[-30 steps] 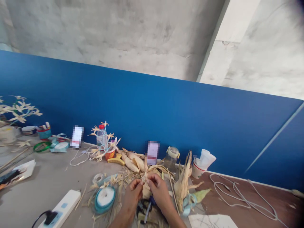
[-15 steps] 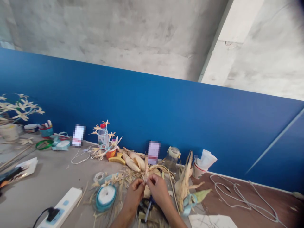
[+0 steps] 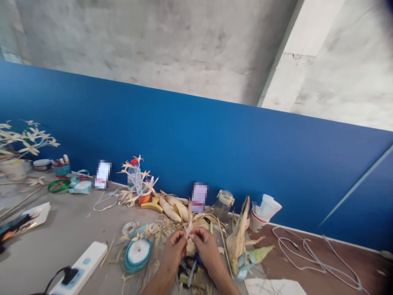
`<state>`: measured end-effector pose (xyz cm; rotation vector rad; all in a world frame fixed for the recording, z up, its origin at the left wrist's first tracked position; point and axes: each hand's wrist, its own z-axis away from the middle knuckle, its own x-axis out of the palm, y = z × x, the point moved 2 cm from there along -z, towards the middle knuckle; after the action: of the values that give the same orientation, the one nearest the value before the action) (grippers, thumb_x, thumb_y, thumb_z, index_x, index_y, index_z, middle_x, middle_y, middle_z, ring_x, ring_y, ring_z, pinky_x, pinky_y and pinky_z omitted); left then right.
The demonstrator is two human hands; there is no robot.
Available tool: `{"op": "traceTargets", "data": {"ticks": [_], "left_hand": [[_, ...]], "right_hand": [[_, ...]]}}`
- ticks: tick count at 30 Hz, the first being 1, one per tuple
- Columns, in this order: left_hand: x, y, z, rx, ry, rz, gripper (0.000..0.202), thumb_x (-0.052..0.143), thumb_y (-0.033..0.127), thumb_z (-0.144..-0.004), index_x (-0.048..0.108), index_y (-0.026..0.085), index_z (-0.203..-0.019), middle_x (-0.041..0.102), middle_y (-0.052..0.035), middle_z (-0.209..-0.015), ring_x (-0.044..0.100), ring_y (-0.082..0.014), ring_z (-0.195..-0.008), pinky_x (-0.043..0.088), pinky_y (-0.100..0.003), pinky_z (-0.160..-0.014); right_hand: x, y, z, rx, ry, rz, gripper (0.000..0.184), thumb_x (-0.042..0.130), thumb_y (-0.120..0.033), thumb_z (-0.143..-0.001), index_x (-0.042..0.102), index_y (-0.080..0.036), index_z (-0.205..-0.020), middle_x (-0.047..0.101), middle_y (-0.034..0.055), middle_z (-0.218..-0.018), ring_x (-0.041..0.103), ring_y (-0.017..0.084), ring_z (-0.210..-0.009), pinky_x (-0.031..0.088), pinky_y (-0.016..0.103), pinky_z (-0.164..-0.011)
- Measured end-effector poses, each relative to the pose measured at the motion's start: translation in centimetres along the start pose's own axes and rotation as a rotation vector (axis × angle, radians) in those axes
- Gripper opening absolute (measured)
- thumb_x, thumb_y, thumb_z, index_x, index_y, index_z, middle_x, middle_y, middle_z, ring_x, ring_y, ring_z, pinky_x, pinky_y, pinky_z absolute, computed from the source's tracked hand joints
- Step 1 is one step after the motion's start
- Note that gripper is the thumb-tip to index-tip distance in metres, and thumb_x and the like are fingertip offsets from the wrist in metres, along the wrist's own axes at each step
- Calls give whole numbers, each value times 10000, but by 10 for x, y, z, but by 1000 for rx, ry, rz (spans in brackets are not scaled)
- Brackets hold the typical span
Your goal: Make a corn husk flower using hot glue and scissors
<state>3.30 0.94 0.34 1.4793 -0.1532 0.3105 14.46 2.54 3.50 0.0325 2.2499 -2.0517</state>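
My left hand [image 3: 175, 250] and my right hand [image 3: 205, 246] meet over the table, each pinching a pale strip of dried corn husk [image 3: 190, 223] that stands up between the fingertips. Its lower end is hidden by my fingers. Beneath the hands lie a blue-handled tool with a pale stick [image 3: 192, 272] and some dark items that I cannot make out. A roll of teal ribbon [image 3: 138, 253] rests left of my left hand. To the right of my right hand a bundle of dried husks [image 3: 240, 233] leans upward, with light blue ribbon [image 3: 246, 264] at its base.
A white power strip [image 3: 80, 268] lies front left. Along the blue partition [image 3: 196, 139] stand husk flowers [image 3: 139, 176], a yellow comb [image 3: 152, 205], corn cobs [image 3: 173, 207], phones [image 3: 199, 197], a lidded jar [image 3: 223, 203] and a paper cup [image 3: 258, 221]. A white cable [image 3: 316, 262] coils at right.
My right fingers have shifted slightly right and down, showing a bit more of the husk strip at the fingertips. Both hands stay in nearly the same place.
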Motion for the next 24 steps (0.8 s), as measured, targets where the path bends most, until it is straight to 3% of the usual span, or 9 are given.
{"op": "traceTargets", "data": {"ticks": [10,17,24], "left_hand": [[1,9,6,-86,-140,237,334,713,446,-593,493,195,-574,348,97,-434,223,-61,-412,174,-240,-458],[-1,7,5,-176,-228,342,335,755,370,-580,478,183,-552,400,89,-460,224,-33,-391,176,-221,-450],[0,8,6,-236,-244,386,382,794,364,-527,463,175,-558,413,95,-461,220,-9,-366,166,-201,-426]], "right_hand": [[3,9,-2,129,-114,-241,101,655,-278,-582,660,-183,-618,440,-74,-467,304,81,-453,234,222,-480],[2,12,-1,186,-195,-419,98,707,-231,-556,665,-164,-613,509,-56,-515,337,68,-463,239,212,-495],[2,15,-4,131,-233,-386,103,711,-242,-575,646,-167,-605,523,-48,-542,365,80,-495,260,209,-515]]}}
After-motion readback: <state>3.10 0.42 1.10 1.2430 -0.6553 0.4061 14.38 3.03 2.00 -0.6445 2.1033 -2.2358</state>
